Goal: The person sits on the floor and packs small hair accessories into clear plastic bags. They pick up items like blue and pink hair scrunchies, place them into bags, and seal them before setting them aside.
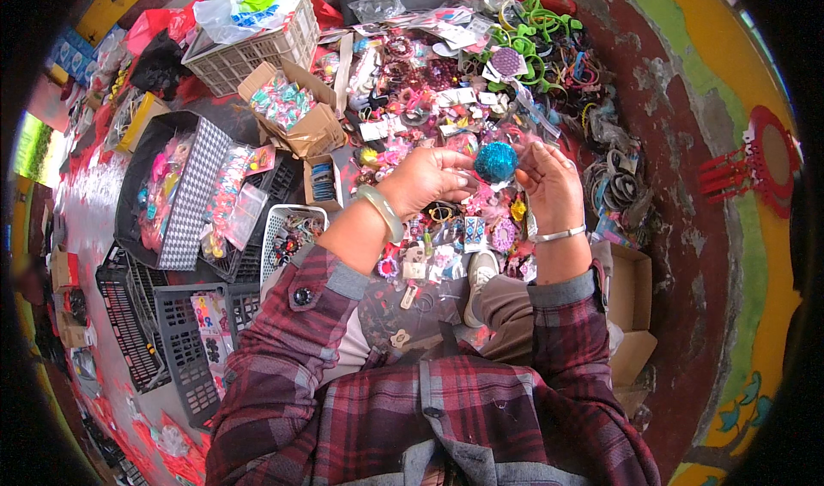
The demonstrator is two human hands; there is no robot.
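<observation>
A shiny teal ball-shaped ornament (495,162) is held up between my two hands, above the heap of hair accessories. My left hand (429,180), with a pale bangle at the wrist, has its fingers drawn together at the ball's left side. At its right side, my right hand (552,184) has curled fingers and thumb close against it. Some clear plastic shows by the ball's upper right. Whether the ball has a band or clip behind it is hidden. Below lie a purple scrunchie (503,235) and a blue patterned card (474,232).
Green headbands (536,36) and dark hair ties (620,181) lie at the far right of the heap. To the left stand an open carton (311,136), a white basket (269,241), a houndstooth box (184,199) and a grey crate (190,383). An open cardboard box (631,293) is at right.
</observation>
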